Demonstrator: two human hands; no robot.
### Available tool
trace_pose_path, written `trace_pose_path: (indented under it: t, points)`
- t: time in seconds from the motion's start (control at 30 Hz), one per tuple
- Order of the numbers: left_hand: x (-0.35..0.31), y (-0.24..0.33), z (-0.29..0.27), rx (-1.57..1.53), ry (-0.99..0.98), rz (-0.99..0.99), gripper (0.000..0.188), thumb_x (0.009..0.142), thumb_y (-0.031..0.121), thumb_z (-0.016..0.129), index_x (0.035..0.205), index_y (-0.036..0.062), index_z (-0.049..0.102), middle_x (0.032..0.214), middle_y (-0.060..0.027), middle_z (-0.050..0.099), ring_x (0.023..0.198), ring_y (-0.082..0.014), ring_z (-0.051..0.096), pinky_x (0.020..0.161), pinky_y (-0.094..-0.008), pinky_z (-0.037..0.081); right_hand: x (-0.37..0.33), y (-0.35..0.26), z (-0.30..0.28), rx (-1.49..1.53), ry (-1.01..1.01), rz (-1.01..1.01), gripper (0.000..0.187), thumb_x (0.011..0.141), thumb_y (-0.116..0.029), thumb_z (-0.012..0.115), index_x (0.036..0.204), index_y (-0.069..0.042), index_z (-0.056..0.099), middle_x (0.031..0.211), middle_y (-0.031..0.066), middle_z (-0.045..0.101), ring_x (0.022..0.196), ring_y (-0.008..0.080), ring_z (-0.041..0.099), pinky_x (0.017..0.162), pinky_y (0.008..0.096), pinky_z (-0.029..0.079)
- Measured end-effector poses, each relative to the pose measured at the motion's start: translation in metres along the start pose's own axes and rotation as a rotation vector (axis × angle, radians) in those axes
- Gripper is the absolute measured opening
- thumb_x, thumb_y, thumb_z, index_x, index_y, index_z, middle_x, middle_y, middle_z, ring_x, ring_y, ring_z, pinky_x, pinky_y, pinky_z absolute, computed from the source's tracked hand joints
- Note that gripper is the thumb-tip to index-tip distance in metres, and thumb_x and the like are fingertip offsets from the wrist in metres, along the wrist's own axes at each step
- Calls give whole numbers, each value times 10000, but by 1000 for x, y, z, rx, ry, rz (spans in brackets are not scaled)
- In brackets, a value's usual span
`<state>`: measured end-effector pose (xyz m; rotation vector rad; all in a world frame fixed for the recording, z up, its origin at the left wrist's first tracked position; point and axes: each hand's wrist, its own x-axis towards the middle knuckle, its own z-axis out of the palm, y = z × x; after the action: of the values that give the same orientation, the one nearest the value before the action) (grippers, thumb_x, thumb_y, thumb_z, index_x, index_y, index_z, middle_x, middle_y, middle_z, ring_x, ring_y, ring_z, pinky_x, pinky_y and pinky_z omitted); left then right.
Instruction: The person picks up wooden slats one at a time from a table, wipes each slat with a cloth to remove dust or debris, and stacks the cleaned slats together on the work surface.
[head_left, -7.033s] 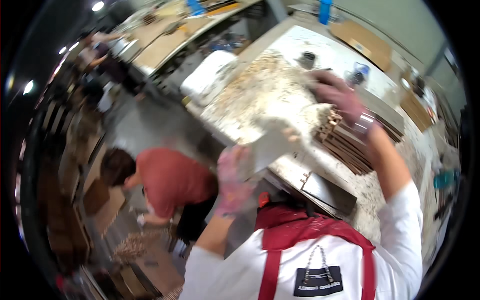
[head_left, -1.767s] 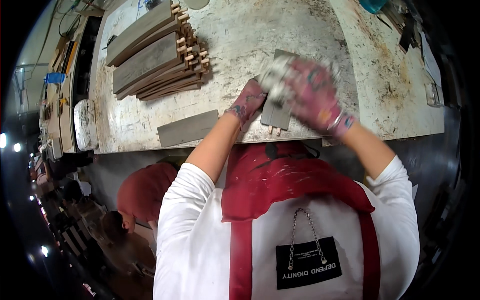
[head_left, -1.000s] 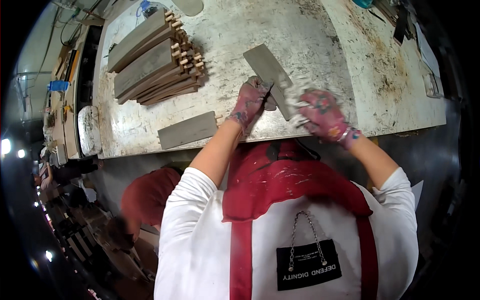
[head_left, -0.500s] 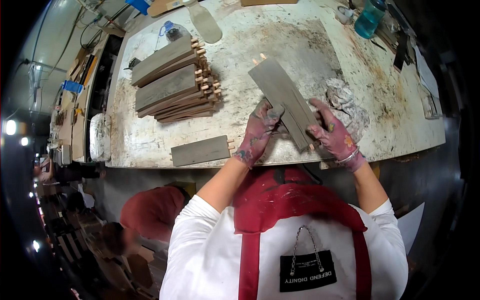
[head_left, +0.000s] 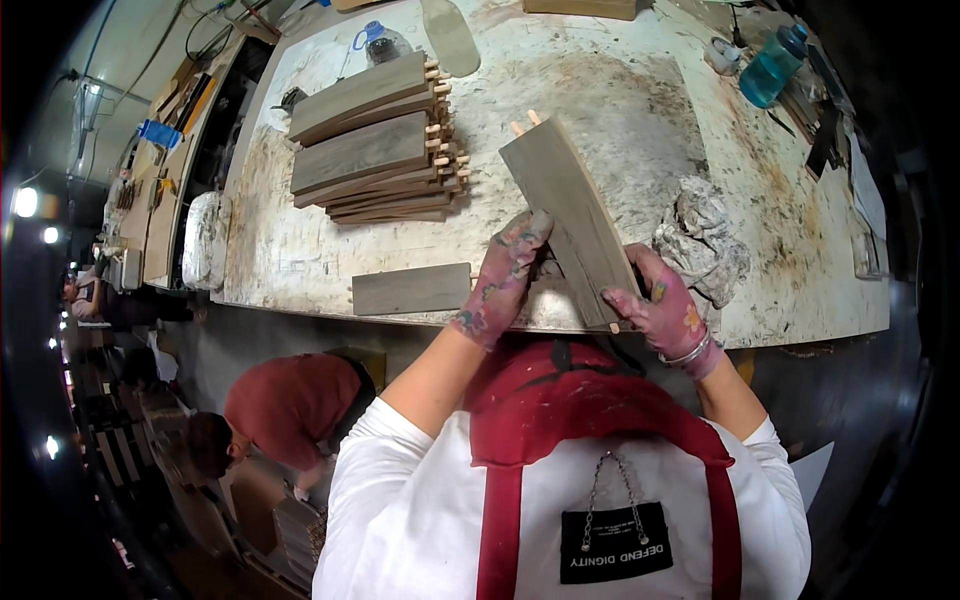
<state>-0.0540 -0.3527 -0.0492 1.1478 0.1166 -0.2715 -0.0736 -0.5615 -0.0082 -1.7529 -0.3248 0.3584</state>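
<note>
Mostly grey board (head_left: pixel 568 205) with pale pegs (head_left: pixel 534 118)

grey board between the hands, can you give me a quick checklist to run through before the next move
1. Grey board steadied on both sides: ok, left hand at its left edge, right hand near its lower right end.
2. Two far-end pegs present: ok, both stick out.
3. Near-end pegs all present: cannot tell, only one peg tip shows there.
4. Underside condition: cannot tell, it faces away.
5. Rag out of the hands: ok, crumpled on the table beside the right hand.
6. Stack of boards lined up flush: not ok, ends are staggered.
</note>
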Motion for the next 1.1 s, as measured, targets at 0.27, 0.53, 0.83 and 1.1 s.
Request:
trace_pose_path:
  t: [0.27, 0.53, 0.83, 1.1]
  points:
    - [1, 25, -19, -132, -22, 64, 423, 946, 365, 529, 1078, -37, 516, 898, -134, 602, 809, -209, 627, 701, -321, 545, -5, 45, -16, 1015, -215, 387, 390, 938, -179, 475, 1247, 59, 470, 1006, 114, 620, 812, 181, 615, 683, 271, 495]
    - [-3, 23, -17, -160, -116, -22, 362, 917, 287, 554, 1093, -25, 499, 904, -96, 565, 843, -191, 586, 767, -284, 491, -6, 56, 0, 1398, -385, 401, 512, 953, -264, 493, 1330, 65, 390, 923, 110, 586, 695, 176, 565, 599, 303, 451]
    - [-9, 36, -2, 905, 9, 613, 385, 825, 191, 678, 1156, 31, 563, 1072, -126, 617, 1028, -301, 586, 934, -414, 457, -8, 66, 2, 1382, -325, 462, 417, 974, -235, 474, 1272, 54, 436, 938, 89, 570, 765, 151, 570, 638, 280, 469]
    - [15, 52, 15, 1736, -495, 954, 363, 713, 109, 627, 1076, 117, 607, 934, -37, 614, 1013, -243, 574, 868, -412, 471, 1, 68, -47, -14, -283, -276, 416, 930, -261, 512, 1240, 16, 506, 1084, 155, 613, 952, 252, 601, 845, 366, 478]
